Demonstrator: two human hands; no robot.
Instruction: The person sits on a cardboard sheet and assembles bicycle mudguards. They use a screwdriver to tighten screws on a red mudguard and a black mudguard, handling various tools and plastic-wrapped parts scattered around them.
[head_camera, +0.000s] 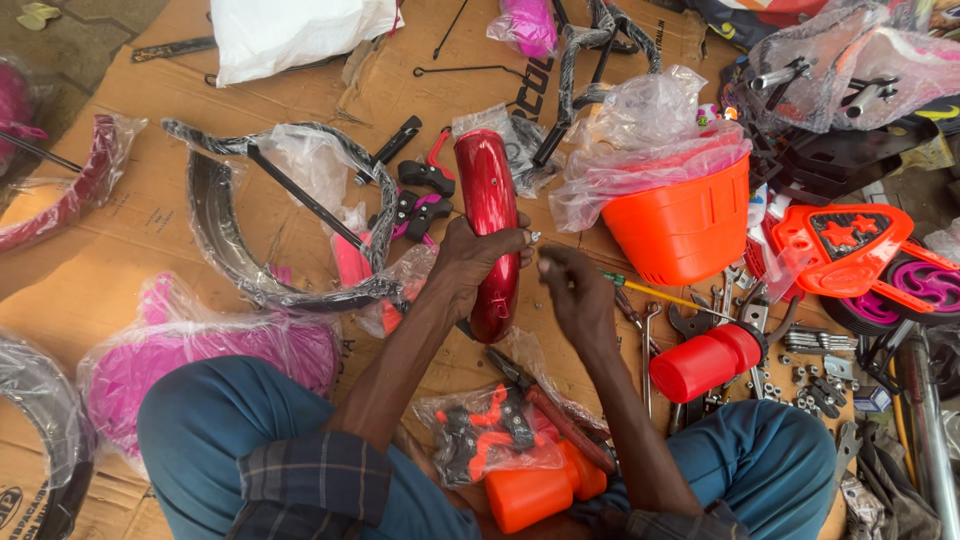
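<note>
My left hand (472, 258) grips a glossy red curved bicycle mudguard (487, 190) around its middle, holding it lengthwise above the cardboard. My right hand (574, 290) is right beside it, fingers pinched at the mudguard's right edge on something small that I cannot make out. Both forearms reach out from my lap, between my knees in blue trousers.
An orange basket (683, 225) in plastic wrap stands to the right. A red bottle (705, 362), spanners (647, 345) and loose nuts lie near my right knee. Black mudguards (225, 240), pink wrapped parts (200, 355), brake levers (425, 195) and an orange bottle (535, 492) lie around on cardboard.
</note>
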